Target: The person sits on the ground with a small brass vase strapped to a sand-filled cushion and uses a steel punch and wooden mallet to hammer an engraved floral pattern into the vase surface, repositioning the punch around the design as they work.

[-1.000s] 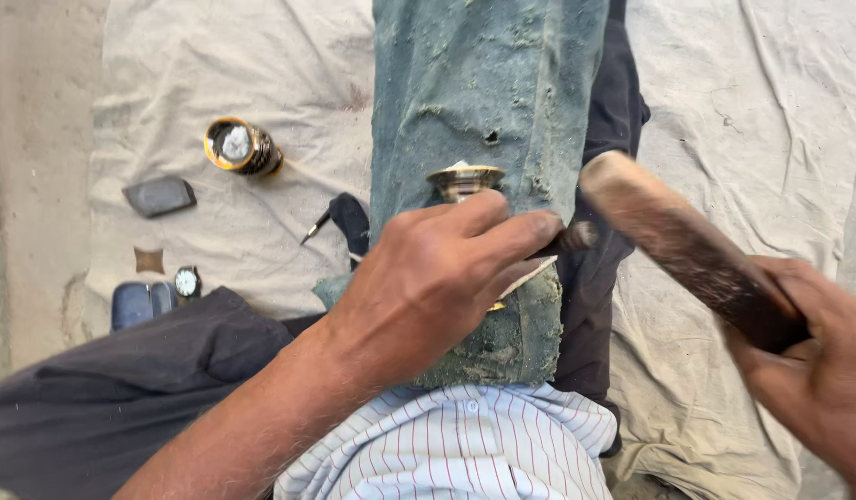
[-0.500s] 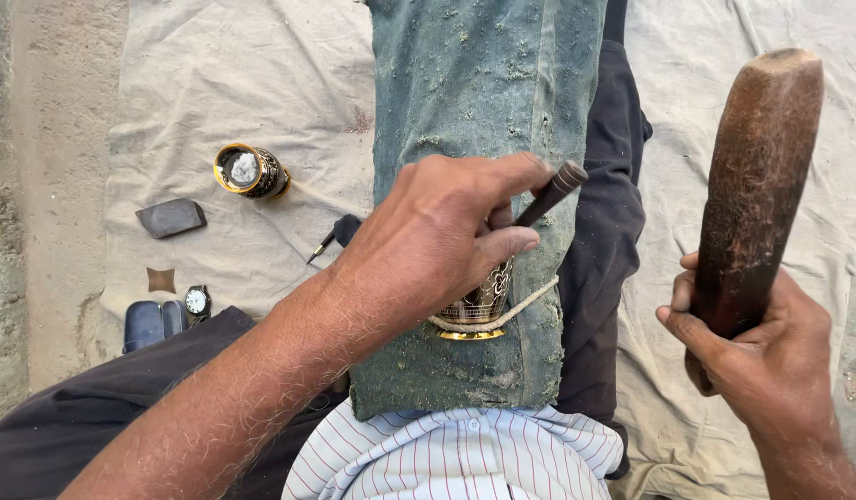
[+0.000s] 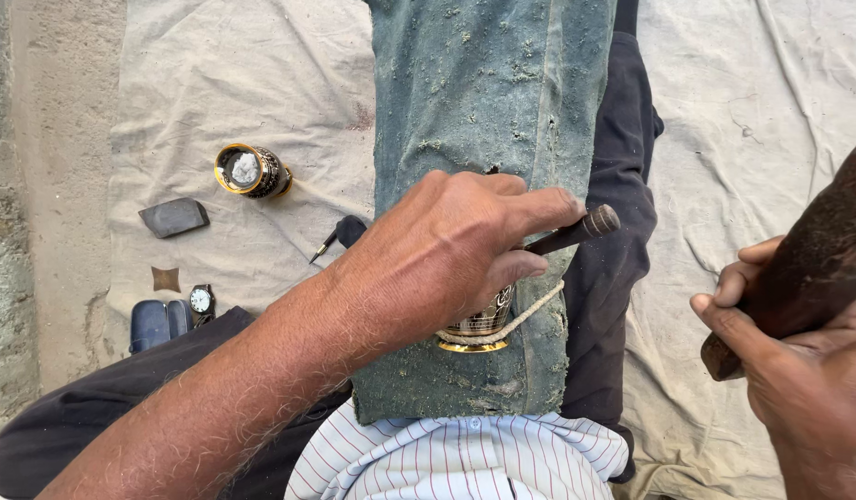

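Here my left hand (image 3: 446, 255) lies over a small brass cup (image 3: 479, 329), the fingers (image 3: 530, 208) clamped together on a thin dark punch (image 3: 576, 230) whose blunt end sticks out past my forefinger. The cup lies on its side on the green cloth (image 3: 488, 102) that covers my outstretched leg, its gold rim toward my body, and a pale cord (image 3: 520, 319) runs around it just beside the rim. I cannot tell what is inside it, as my hand covers most of it. My right hand (image 3: 798, 370) is off to the right, well apart from the cup, its fingers (image 3: 738, 282) wrapped tight on one dark wooden mallet (image 3: 817, 259), which reaches up out of view.

Below the cloth shows my striped shirt (image 3: 456, 458), and dark trousers (image 3: 613, 185) lie on both sides of the cloth. Under it all is a pale sheet (image 3: 743, 102) spread on the sandy ground (image 3: 48, 139).

To the left on the sheet lies a second cup (image 3: 250, 171), also gold-rimmed and on its side, with a pale grey-white filling in its mouth. That makes two cups. Near it I count one flat dark stone (image 3: 173, 217), one small brown square (image 3: 165, 279), one wristwatch (image 3: 201, 301) with a white face, one dark blue case (image 3: 161, 324) just beside the watch, and one pointed tool (image 3: 340, 236) with a dark handle, close to my left wrist.
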The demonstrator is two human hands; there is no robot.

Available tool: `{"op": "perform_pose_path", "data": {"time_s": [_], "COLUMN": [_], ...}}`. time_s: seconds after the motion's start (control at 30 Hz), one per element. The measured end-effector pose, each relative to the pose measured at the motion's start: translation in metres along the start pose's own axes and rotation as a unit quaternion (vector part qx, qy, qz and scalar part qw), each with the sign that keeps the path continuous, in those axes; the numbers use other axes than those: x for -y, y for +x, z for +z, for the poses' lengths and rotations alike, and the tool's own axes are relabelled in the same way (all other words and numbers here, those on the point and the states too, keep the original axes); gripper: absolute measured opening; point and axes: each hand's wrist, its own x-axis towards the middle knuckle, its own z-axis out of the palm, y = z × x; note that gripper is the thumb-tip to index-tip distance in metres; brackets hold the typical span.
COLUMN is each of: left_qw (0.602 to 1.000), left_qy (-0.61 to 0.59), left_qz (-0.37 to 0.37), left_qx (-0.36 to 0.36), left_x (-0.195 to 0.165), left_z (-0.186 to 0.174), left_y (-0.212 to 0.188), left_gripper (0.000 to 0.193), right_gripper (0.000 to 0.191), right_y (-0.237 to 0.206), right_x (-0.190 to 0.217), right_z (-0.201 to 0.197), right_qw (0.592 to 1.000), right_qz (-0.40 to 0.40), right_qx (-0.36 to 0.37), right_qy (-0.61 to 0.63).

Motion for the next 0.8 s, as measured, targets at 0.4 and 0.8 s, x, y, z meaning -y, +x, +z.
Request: {"op": "perform_pose_path", "data": {"time_s": [0.4,0.8], "left_qw": [0.999,0.996], "left_qy": [0.024,-0.003], "left_qz": [-0.021,-0.024], "left_qx": [-0.03,-0.085], "left_x": [-0.007,-0.009], "left_z": [0.006,0.008], "left_y": [-0.007,-0.027], "left_gripper": [0.038,0.036], "right_gripper": [0.031,0.038], "right_y": [0.019,0.023], "right_x": [-0.009,-0.02], "right_z": [-0.015,-0.027], "right_qw": [0.964,0.968], "right_qz": [-0.035,-0.061], "right_qx": [0.096,0.084], "right_qy": [-0.247,-0.229]}}
